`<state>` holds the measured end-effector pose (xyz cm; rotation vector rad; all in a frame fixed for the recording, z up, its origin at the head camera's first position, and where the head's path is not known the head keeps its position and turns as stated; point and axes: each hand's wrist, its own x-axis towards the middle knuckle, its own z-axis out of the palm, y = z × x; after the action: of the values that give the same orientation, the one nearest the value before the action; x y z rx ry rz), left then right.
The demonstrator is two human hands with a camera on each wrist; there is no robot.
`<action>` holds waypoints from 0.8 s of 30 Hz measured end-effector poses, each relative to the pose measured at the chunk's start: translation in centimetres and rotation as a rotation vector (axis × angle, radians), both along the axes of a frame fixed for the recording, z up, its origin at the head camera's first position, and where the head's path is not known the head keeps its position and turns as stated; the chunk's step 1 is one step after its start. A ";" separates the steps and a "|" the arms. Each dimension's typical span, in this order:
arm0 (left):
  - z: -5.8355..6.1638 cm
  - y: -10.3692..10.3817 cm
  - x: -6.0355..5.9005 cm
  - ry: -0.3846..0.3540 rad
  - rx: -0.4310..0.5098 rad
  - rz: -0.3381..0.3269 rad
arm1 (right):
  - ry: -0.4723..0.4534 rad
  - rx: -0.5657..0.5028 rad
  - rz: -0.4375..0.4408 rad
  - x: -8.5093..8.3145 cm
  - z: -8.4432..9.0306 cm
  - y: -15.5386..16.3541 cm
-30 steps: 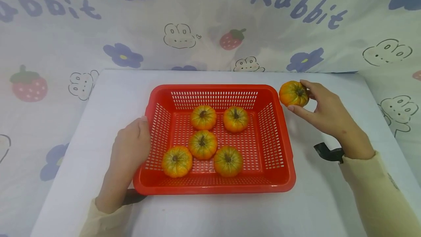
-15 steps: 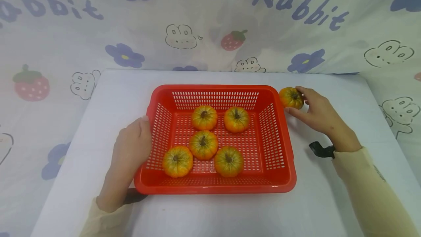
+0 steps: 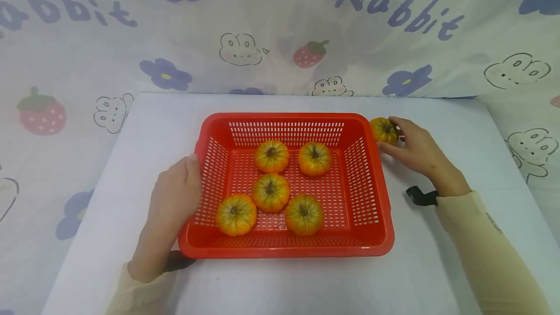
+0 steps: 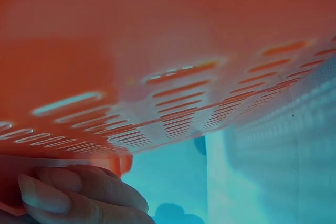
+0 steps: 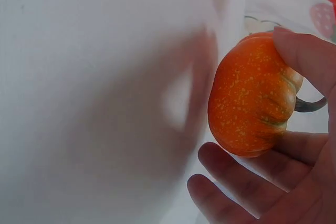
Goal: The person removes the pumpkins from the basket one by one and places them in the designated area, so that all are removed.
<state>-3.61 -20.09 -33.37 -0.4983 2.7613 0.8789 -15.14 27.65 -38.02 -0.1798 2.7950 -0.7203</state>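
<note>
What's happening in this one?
A person sits at a white table with a red basket in front of them. Five small pumpkins lie inside it. The left hand holds the basket's left rim. The right hand has a sixth pumpkin in its grip, thumb and fingers around it, just outside the basket's far right corner, low over or on the table.
</note>
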 end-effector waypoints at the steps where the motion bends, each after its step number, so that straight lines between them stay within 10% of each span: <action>1: 0.0 0.0 0.0 0.002 -0.002 0.000 | -0.001 0.000 0.000 0.0 -0.1 0.0; 24: 0.0 0.1 0.1 -0.003 0.009 0.014 | 0.022 0.006 0.032 -0.2 -1.0 -0.2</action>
<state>-3.53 -20.00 -33.38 -0.5183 2.7532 0.8927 -15.32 27.48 -39.06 -0.2326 2.8082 -0.7068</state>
